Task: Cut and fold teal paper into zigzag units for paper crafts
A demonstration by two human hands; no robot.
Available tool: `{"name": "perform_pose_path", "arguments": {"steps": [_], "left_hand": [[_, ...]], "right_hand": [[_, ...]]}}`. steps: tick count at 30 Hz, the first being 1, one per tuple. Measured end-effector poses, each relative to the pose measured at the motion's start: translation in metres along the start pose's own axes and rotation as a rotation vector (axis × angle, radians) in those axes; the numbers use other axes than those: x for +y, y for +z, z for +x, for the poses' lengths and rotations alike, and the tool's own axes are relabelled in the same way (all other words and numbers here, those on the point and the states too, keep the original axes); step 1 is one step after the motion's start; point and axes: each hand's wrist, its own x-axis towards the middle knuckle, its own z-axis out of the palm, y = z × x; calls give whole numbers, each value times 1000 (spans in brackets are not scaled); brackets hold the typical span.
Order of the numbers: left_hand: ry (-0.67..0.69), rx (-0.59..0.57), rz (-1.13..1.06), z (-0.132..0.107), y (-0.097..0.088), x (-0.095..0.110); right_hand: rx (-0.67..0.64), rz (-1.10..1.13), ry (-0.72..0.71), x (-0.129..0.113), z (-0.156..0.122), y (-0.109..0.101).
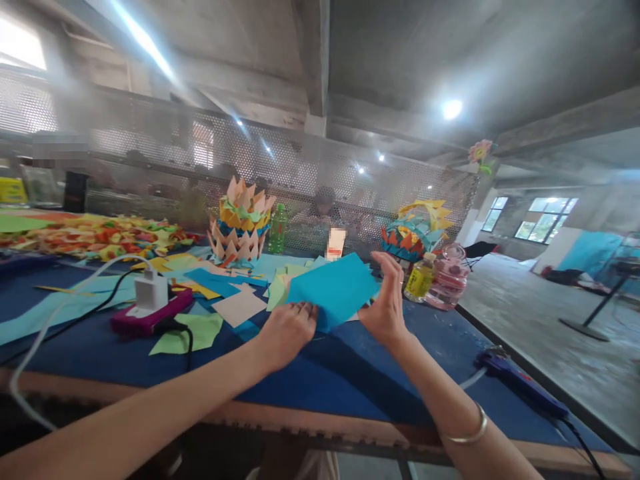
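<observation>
A sheet of bright blue paper [333, 287] is held up over the table, tilted, with what looks like another layer under its lower edge. My left hand [295, 330] is closed on its lower left corner, the fingers curled over the front. At the right edge of the sheet is my right hand [387, 303], its fingers stretched upward and apart from the thumb. Whether the right thumb touches the paper I cannot tell. Beyond the sheet lie loose pieces, among them a pale pink square [241, 305] and a green scrap [190, 335].
A purple power strip [150, 313] with a white plug [151, 291] sits at left. Layered paper crowns [240, 230] stand behind. On the right are a yellow bottle [419, 280], a pink jug [447, 283] and a glue gun [523, 383] near the table edge.
</observation>
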Motion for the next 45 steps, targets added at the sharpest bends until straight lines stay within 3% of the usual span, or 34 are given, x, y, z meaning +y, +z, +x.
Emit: {"name": "perform_pose_path", "arguments": {"steps": [4, 6, 10, 17, 22, 26, 31, 35, 37, 41, 45], "left_hand": [[159, -89, 227, -22, -3, 10], [217, -88, 246, -29, -6, 11], [295, -102, 179, -37, -14, 12], [265, -168, 7, -44, -21, 10], [142, -341, -65, -38, -29, 7], [79, -448, -82, -19, -46, 3], [85, -618, -174, 29, -59, -16], [70, -832, -363, 71, -49, -40], [58, -884, -424, 85, -37, -50], [73, -945, -503, 95, -14, -63], [58, -955, -522, 94, -10, -64]], "right_hand": [[-511, -39, -249, 3, -16, -27], [-642, -21, -300, 10, -28, -39], [-755, 68, -281, 22, -54, -52], [-839, 261, -46, 13, -67, -63], [-873, 358, 202, 0, -62, -68], [-881, 396, 440, -4, -57, -65], [-792, 431, 665, 5, -52, -48], [-773, 467, 813, 18, -53, -34], [-793, 438, 850, 24, -54, -29], [-813, 321, 836, 30, -53, -24], [-851, 142, 759, 32, -50, -19]]}}
